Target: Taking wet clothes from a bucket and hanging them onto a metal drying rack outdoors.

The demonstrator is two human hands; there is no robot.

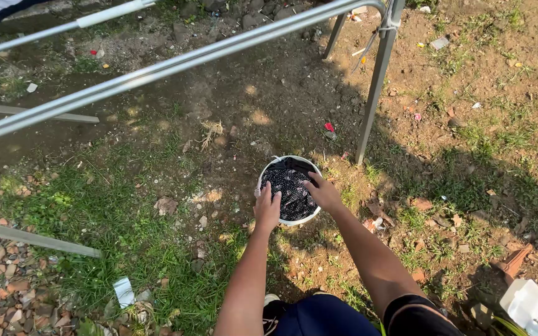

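Where hands reach: cloth-filled bucket

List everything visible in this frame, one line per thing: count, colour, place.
bucket: one, white, on the ground at centre.
spotted cloth: one, dark with white dots, inside the bucket.
metal rack: one, grey bars and legs, across the top.
plastic container: one, white, bottom right corner.
stones: many, reddish, lower left.
grass: green patches, left and right.
left hand: on the bucket's near rim, touching the cloth.
right hand: on the cloth, right side.
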